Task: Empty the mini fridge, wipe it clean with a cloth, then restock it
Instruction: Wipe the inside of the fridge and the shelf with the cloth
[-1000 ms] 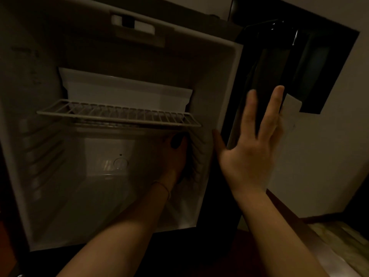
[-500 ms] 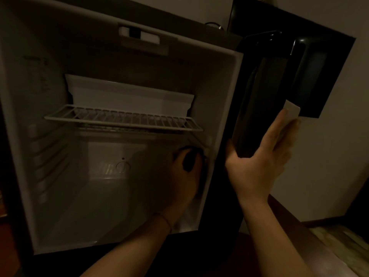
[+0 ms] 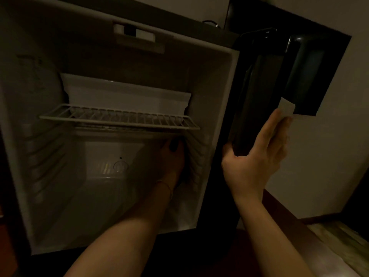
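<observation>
So the right hand [image 3: 257,156] went from flat and spread a second ago to wrapped round the lower edge of the open fridge door [image 3: 257,100] – thumb on the near side, fingers on the far side – at about 3 o'clock. The left hand [image 3: 171,156] has barely moved: it's inside the mini fridge [image 3: 223,116], just under the wire shelf [image 3: 119,118] against the right wall, around 6 o'clock from the shelf's right end. Too dark to see a cloth or how its fingers lie. Fridge looks emptied, so I'd guess we're mid-wipe, door now steadied.
</observation>
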